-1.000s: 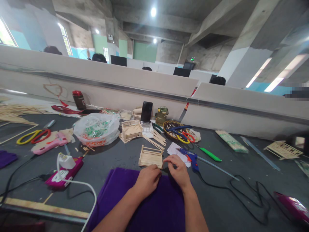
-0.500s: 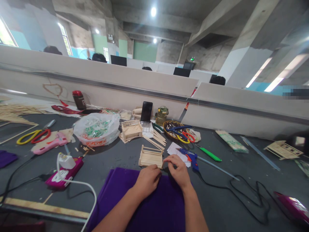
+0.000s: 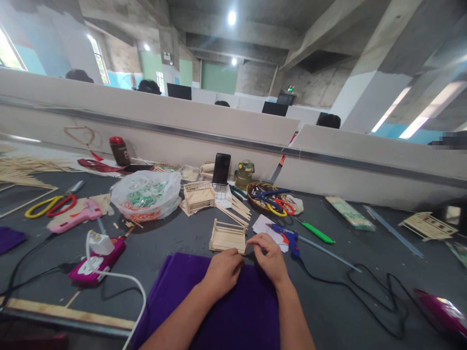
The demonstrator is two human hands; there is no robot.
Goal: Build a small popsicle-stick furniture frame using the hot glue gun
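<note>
A small stick-built model (image 3: 228, 237) with a slatted floor and low railings stands on the dark table in front of me. My left hand (image 3: 224, 271) is closed at its front edge, resting over a folded purple cloth (image 3: 182, 291). The fingertips of that hand are turned under and hidden, so anything in them cannot be seen. My right hand (image 3: 270, 257) has thumb and forefinger bent together in a pinch at the model's right front corner. Whatever lies between those fingertips is too small to make out.
Behind the model are a larger stick model (image 3: 199, 195), loose sticks (image 3: 239, 209), a phone (image 3: 221, 169) and a basket (image 3: 251, 197). A blue glue gun (image 3: 290, 239) with its cord lies rightward. Leftward are a plastic bag (image 3: 146, 194), pink glue gun (image 3: 78, 216) and power strip (image 3: 97, 265).
</note>
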